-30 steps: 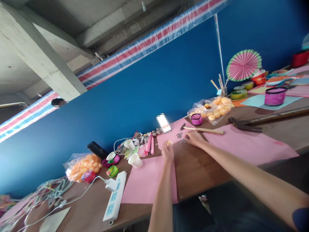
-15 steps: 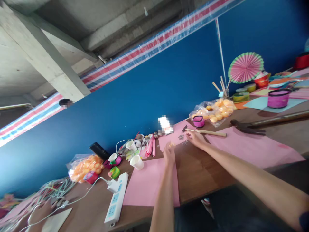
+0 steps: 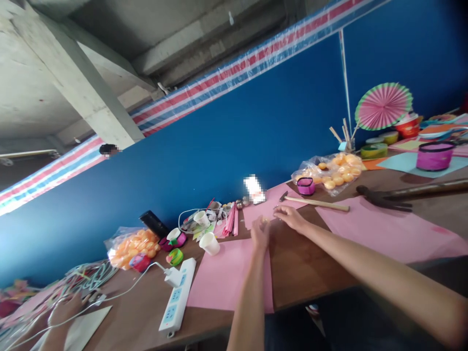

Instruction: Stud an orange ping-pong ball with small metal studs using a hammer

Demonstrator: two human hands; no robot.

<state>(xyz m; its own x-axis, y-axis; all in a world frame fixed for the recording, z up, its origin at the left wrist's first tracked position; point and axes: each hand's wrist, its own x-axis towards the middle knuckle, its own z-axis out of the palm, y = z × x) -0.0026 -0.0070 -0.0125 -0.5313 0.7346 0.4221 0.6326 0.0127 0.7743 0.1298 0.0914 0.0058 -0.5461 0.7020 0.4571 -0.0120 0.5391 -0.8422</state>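
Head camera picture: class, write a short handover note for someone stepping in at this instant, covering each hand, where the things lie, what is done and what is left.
Left hand: pinching a small orange piece; grip detail blurred.
Right hand: fingertips down on the small metal bits at the pink sheet's edge; closure unclear.
Nearby: small hammer behind the right hand, bag of orange balls beyond it, paper cup to the left.
Done: nothing finished shows.
Left: hammer untouched.

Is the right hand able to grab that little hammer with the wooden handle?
Probably yes. The right hand rests on the table just short of the small hammer, and only bare pink paper lies between them; nothing blocks the handle.
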